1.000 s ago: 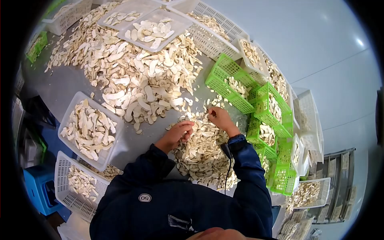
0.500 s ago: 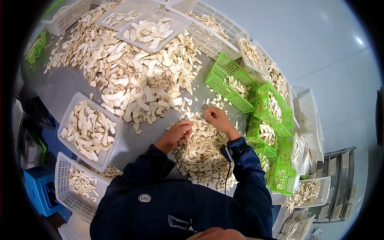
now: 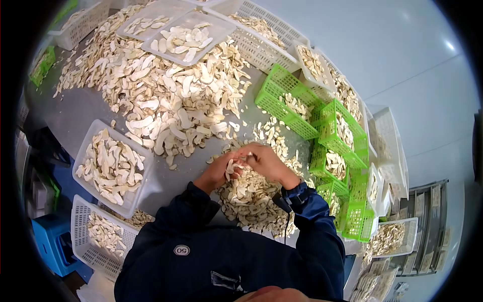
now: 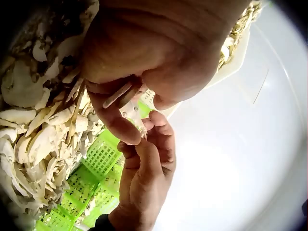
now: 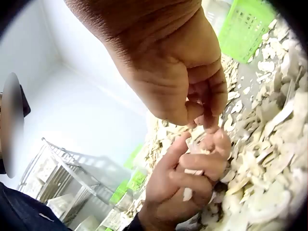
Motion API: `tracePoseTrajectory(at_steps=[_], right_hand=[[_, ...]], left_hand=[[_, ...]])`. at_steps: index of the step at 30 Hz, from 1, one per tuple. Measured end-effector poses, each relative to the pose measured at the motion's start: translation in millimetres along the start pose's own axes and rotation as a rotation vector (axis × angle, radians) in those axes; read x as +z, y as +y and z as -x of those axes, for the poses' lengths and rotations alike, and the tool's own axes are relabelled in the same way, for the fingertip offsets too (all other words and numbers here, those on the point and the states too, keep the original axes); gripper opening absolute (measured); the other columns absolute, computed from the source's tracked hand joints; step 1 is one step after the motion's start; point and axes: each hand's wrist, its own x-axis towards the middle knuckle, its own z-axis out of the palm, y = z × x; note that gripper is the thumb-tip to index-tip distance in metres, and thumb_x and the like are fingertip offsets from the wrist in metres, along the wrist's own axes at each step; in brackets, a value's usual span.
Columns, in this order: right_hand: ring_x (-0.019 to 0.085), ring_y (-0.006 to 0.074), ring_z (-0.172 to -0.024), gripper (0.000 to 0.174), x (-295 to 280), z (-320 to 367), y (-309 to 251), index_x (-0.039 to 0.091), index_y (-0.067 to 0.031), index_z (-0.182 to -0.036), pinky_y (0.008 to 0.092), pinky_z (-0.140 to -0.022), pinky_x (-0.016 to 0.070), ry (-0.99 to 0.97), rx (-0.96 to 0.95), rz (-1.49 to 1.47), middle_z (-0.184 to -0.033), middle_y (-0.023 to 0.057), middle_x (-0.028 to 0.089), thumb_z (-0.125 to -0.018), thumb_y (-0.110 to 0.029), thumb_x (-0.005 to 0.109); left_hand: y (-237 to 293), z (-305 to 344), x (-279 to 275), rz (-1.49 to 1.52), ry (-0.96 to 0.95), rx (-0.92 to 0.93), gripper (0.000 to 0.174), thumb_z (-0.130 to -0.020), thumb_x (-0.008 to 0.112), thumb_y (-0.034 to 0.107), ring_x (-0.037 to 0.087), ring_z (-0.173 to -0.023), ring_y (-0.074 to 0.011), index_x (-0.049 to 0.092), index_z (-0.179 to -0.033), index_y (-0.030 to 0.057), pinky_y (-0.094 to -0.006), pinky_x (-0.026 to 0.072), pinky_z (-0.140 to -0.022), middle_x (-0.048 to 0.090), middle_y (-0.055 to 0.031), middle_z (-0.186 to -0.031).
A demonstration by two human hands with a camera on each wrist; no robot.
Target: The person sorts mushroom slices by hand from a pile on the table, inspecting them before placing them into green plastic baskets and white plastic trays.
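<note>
A flat, cream-coloured, mushroom-like slice (image 3: pixel 230 169) is being gripped by the bare left hand (image 3: pixel 216 171), whose fingers are being kept curled; in the right wrist view, more pale pieces are being clasped between them. The bare right hand (image 3: pixel 266 161) is being held against the left one, fingertips meeting, its own fingers being bent; whether a piece is being pinched there cannot be told. Both hands are being held over a small heap of similar cream-coloured slices (image 3: pixel 251 199), by which part of a smooth grey tabletop (image 3: pixel 173 186) is being covered, just in front of a dark navy jacket (image 3: pixel 216 259).

Beyond, more of the tabletop is being hidden by a large, spread-out pile of longer pale slices (image 3: pixel 151 100). At its far edge, slices are being held in a shallow, translucent plastic tray (image 3: pixel 219 31). To the left, a fuller load is being contained by a deep, rectangular, translucent white tub (image 3: pixel 132 196), and smaller pieces by a white perforated plastic basket (image 3: pixel 95 254) near it. On the right, beside the small heap, more pieces are being held in a row of bright green, lattice-sided plastic baskets (image 3: pixel 279 115).
</note>
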Motion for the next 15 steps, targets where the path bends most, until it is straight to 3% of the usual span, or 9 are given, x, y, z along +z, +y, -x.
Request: tracePoseTrajectory(at_steps=[2,3,5,10,15], right_hand=[[0.063,0.0194,-0.082,0.022,1,0,28,0.065,-0.0035,-0.106,0.031,-0.071,0.0505,0.048,0.081,-0.028,-0.096,0.011,0.066,-0.084,-0.003,0.058],[0.066,0.0283,-0.081,0.021,-4,0,32,0.066,-0.0035,-0.104,0.033,-0.075,0.0519,0.055,0.192,-0.04,-0.095,0.0161,0.067,-0.085,-0.006,0.059],[0.066,0.0294,-0.082,0.021,-14,-2,61,0.066,-0.003,-0.103,0.0352,-0.075,0.052,-0.038,0.231,0.086,-0.094,0.0165,0.068,-0.086,-0.012,0.059],[0.065,0.0363,-0.085,0.028,-19,-7,149,0.065,-0.0043,-0.106,0.0419,-0.077,0.052,0.251,0.315,0.307,-0.096,0.021,0.066,-0.085,-0.023,0.063],[0.064,0.0399,-0.088,0.045,-24,-10,156,0.062,-0.0029,-0.116,0.0448,-0.079,0.052,0.282,0.423,0.459,-0.102,0.0225,0.065,-0.08,-0.03,0.07]], left_hand=[[5,-1,2,-0.043,0.032,-0.026,0.036,-0.098,0.049,0.037,0.056,-0.074,-0.0119,0.054,-0.118,0.0076,-0.0264,0.0451,-0.061,0.062,-0.0089,-0.105],[6,1,5,-0.028,0.048,-0.018,0.033,-0.097,0.051,0.036,0.056,-0.071,-0.0115,0.055,-0.116,0.008,-0.026,0.044,-0.059,0.063,-0.0083,-0.103],[10,6,10,0.002,0.078,-0.003,0.029,-0.095,0.055,0.033,0.056,-0.065,-0.0105,0.057,-0.111,0.0089,-0.0252,0.0418,-0.056,0.065,-0.0071,-0.1],[6,6,5,-0.079,0.017,0.033,0.034,-0.096,0.05,0.019,0.053,-0.073,-0.0097,0.048,-0.126,0.0044,-0.0256,0.0406,-0.057,0.061,-0.0125,-0.109],[1,1,-1,-0.089,0.012,0.055,0.038,-0.097,0.05,0.019,0.051,-0.073,-0.0098,0.045,-0.129,-0.0002,-0.0238,0.0392,-0.056,0.058,-0.0085,-0.1]])
